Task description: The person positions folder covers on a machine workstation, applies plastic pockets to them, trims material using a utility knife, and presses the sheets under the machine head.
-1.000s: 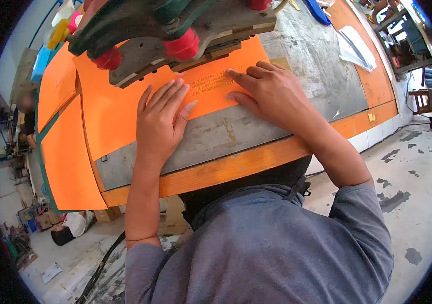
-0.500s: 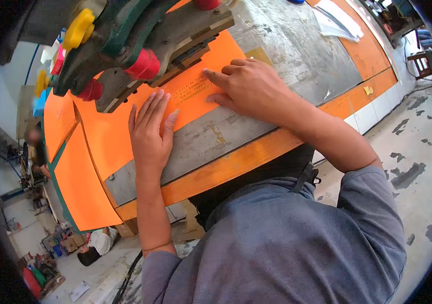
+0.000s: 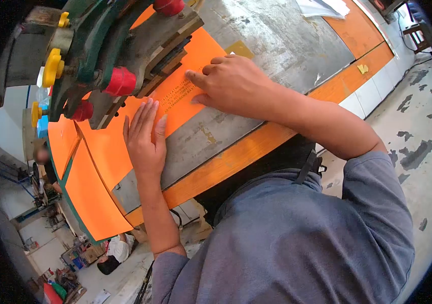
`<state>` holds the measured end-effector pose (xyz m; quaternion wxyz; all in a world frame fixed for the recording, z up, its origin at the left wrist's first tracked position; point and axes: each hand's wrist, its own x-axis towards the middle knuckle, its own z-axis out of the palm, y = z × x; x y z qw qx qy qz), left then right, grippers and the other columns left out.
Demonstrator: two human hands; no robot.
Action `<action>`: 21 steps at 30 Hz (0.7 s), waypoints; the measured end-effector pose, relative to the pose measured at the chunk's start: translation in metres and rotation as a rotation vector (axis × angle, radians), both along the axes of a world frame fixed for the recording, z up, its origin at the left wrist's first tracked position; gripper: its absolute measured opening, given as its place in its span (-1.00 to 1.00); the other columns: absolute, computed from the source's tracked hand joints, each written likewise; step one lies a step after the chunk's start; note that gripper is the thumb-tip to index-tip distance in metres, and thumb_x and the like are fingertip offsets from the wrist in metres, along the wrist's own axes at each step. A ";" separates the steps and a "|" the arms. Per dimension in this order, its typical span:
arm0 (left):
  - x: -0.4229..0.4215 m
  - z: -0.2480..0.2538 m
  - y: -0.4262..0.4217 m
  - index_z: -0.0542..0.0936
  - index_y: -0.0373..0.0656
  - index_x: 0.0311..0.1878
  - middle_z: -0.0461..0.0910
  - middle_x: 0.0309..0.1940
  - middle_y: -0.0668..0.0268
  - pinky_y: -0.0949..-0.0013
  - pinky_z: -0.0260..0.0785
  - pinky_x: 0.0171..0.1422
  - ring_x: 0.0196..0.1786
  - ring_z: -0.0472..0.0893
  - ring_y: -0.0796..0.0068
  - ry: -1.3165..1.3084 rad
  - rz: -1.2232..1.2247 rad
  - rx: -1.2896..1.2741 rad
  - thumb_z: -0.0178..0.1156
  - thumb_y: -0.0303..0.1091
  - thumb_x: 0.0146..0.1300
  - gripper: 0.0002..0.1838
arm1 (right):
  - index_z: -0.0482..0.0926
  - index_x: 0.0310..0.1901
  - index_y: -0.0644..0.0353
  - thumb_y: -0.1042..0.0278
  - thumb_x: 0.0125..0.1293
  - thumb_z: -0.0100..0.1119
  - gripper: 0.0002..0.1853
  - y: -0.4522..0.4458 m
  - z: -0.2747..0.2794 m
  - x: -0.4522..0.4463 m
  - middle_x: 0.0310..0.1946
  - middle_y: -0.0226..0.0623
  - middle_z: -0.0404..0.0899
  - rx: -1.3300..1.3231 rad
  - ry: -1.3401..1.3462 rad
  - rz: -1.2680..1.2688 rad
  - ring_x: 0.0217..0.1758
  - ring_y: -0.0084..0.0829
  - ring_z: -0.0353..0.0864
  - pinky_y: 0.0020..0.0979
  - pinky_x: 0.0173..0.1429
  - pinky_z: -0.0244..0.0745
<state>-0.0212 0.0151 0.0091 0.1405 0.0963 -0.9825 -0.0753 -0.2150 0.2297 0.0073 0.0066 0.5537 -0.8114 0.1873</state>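
An orange sheet [image 3: 105,152] with small dark printed lines [image 3: 178,97] lies on the grey metal tabletop [image 3: 215,141], its far part under a screen-printing press or similar clamp frame [image 3: 155,45]. My left hand [image 3: 146,144] rests flat on the sheet's near edge, fingers stretched out. To its right, my right hand [image 3: 228,83] touches the sheet beside the print. Its index finger and thumb reach out and apart, while the other fingers curl somewhat. Neither hand holds anything. The frame's far side hides part of the sheet.
Red clamps [image 3: 119,81] and yellow knobs [image 3: 53,67] hang from the press close to my left hand. Another orange sheet [image 3: 94,195] lies at the left. An orange wooden strip [image 3: 226,175] edges the table. White papers [image 3: 322,7] lie at the back. A person in white [image 3: 119,249] is at lower left.
The camera view has shifted and turned slightly, so the press and table sit further left in the picture. Both hands stay on the sheet in about the same places.
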 end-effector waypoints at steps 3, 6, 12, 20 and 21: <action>0.001 0.000 -0.001 0.67 0.00 0.53 0.66 0.54 0.25 -0.14 0.12 0.82 0.63 0.56 0.18 -0.016 0.005 -0.023 0.17 -0.08 0.74 -0.54 | 0.70 0.36 0.15 -0.08 0.49 0.38 -0.42 -0.001 -0.003 -0.001 -0.22 -0.21 0.80 -0.002 0.008 0.009 0.01 -0.10 0.83 -0.11 0.12 0.71; 0.000 0.000 -0.001 0.68 -0.01 0.53 0.66 0.53 0.24 -0.11 0.14 0.82 0.62 0.57 0.16 -0.012 0.000 -0.016 0.13 -0.07 0.76 -0.54 | 0.69 0.35 0.15 -0.10 0.49 0.38 -0.42 -0.002 -0.007 -0.002 -0.22 -0.21 0.80 -0.020 0.011 0.020 0.01 -0.09 0.84 -0.10 0.12 0.71; 0.000 -0.001 -0.001 0.68 -0.02 0.52 0.68 0.52 0.28 -0.10 0.14 0.80 0.61 0.58 0.22 0.015 -0.005 0.032 0.18 -0.10 0.73 -0.55 | 0.67 0.32 0.17 -0.12 0.49 0.38 -0.41 -0.004 -0.006 0.000 -0.21 -0.20 0.83 -0.013 0.025 0.017 0.00 -0.10 0.85 -0.09 0.10 0.72; -0.003 -0.002 -0.002 0.66 -0.04 0.54 0.64 0.56 0.24 -0.11 0.14 0.80 0.63 0.55 0.20 0.012 -0.022 0.056 0.17 -0.09 0.74 -0.53 | 0.70 0.28 0.20 -0.14 0.50 0.37 -0.42 -0.004 -0.008 0.000 -0.22 -0.22 0.84 -0.007 0.037 0.012 0.00 -0.13 0.86 -0.11 0.07 0.73; -0.002 -0.001 -0.002 0.66 -0.05 0.54 0.64 0.56 0.24 -0.10 0.14 0.80 0.63 0.55 0.20 0.011 -0.024 0.058 0.17 -0.09 0.74 -0.53 | 0.70 0.28 0.20 -0.14 0.50 0.37 -0.42 -0.004 -0.007 0.000 -0.22 -0.23 0.84 0.004 0.037 0.010 -0.01 -0.13 0.86 -0.11 0.06 0.73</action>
